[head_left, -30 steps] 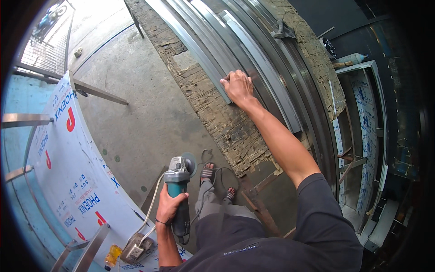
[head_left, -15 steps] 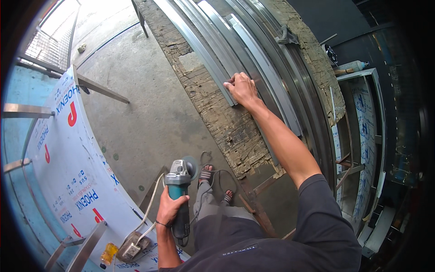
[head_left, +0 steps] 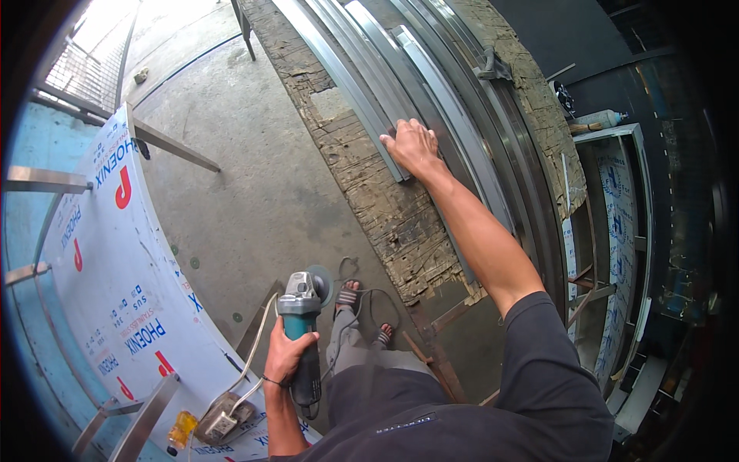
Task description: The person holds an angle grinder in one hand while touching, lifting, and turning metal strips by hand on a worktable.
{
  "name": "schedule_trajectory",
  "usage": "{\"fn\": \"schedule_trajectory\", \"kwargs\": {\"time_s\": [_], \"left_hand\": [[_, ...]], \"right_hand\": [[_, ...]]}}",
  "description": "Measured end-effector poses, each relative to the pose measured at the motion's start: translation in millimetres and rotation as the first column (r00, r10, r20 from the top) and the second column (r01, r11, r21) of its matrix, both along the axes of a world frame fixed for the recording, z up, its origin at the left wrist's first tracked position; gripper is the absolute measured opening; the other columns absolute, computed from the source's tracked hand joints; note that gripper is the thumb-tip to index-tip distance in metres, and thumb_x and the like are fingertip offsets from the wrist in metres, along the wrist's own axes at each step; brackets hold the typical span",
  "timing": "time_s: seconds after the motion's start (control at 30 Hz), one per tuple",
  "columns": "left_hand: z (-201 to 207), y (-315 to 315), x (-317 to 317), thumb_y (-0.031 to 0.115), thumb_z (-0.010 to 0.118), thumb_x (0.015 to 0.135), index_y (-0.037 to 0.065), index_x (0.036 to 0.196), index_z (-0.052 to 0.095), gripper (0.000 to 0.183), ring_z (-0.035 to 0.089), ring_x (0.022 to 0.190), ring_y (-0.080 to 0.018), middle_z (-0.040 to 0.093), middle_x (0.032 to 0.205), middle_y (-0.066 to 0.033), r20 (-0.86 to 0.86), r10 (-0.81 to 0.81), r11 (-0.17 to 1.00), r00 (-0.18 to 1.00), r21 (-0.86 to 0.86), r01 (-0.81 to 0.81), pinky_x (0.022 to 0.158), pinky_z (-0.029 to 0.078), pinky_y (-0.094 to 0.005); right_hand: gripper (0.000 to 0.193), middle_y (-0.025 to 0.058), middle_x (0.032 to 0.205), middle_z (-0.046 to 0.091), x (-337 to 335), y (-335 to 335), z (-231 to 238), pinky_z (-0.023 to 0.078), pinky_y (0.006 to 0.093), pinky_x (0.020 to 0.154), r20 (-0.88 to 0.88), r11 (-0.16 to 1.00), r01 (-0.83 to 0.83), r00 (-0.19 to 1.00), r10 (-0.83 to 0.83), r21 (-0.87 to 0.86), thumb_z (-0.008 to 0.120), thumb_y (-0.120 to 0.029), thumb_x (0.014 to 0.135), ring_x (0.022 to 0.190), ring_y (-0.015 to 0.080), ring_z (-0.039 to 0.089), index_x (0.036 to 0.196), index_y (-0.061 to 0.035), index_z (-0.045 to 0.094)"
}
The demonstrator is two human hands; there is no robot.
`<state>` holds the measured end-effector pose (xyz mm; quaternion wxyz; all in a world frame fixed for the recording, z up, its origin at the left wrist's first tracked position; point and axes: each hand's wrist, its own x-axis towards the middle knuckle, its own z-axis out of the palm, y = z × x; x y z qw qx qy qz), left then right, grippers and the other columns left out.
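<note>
My left hand [head_left: 286,350] is closed round the body of a teal and black angle grinder [head_left: 302,323]. The grinder's disc [head_left: 320,283] points up and away, held over the floor beside my legs. Over the workbench, my right hand [head_left: 414,148] rests on the near ends of the leftmost metal tubes [head_left: 362,100], fingers curled over them and thumb reaching to the left. The fingertips' exact contact is partly hidden. Several more long metal tubes and bars [head_left: 454,108] lie side by side to the right of that hand.
The worn wooden bench [head_left: 385,223] has a splintered near edge. A clamp [head_left: 491,66] sits on the bars. Left stands a film-covered sheet panel [head_left: 108,292] with metal legs, bearing a power socket box [head_left: 227,420] and a yellow bottle [head_left: 182,429]. A cord [head_left: 373,296] loops near my feet.
My right hand's fingers have shifted slightly on the tubes, from a tighter pinch to a flatter curl. The left hand and grinder have hardly moved.
</note>
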<state>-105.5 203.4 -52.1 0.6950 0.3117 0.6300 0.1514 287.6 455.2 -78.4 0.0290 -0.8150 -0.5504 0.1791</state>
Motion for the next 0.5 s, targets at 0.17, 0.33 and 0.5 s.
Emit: {"fn": "schedule_trajectory", "kwargs": {"time_s": [0.17, 0.33, 0.5], "left_hand": [[-1.7, -0.9, -2.9, 0.011, 0.084, 0.08, -0.001, 0.12, 0.059, 0.049, 0.067, 0.081, -0.0157, 0.068, 0.097, -0.0083, 0.013, 0.022, 1.0, 1.0, 0.002, -0.022, 0.073, 0.057, -0.0323], [-1.2, -2.2, -6.1, 0.011, 0.084, 0.079, -0.001, 0.121, 0.059, 0.05, 0.067, 0.081, -0.0156, 0.068, 0.097, -0.008, 0.011, 0.046, 0.999, 0.999, 0.001, -0.046, 0.073, 0.057, -0.0322], [-5.8, -3.2, -8.2, 0.01, 0.084, 0.079, -0.001, 0.121, 0.059, 0.051, 0.066, 0.081, -0.0155, 0.068, 0.097, -0.0077, 0.008, 0.047, 0.999, 0.999, 0.008, -0.048, 0.073, 0.056, -0.0321]], "right_hand": [[0.047, 0.0223, 0.133, 0.063, -1.7, 7.5, -15.7, 0.039, 0.0517, 0.113, 0.049, 0.998, -0.035, 0.998, 0.032, 0.054, 0.072, -0.038, 0.099, 0.131, 0.0378, 0.059, 0.123, 0.0018, 0.071], [0.048, 0.0243, 0.134, 0.062, -4.5, 9.4, -13.7, 0.038, 0.0522, 0.113, 0.011, 1.0, -0.016, 1.0, 0.016, 0.015, 0.071, -0.04, 0.099, 0.132, 0.0377, 0.057, 0.123, 0.0026, 0.07], [0.049, 0.024, 0.135, 0.062, -5.3, 12.5, -18.0, 0.036, 0.0529, 0.114, -0.015, 0.999, 0.033, 0.999, -0.033, 0.027, 0.07, -0.042, 0.099, 0.132, 0.0379, 0.057, 0.123, 0.0017, 0.069]]}}
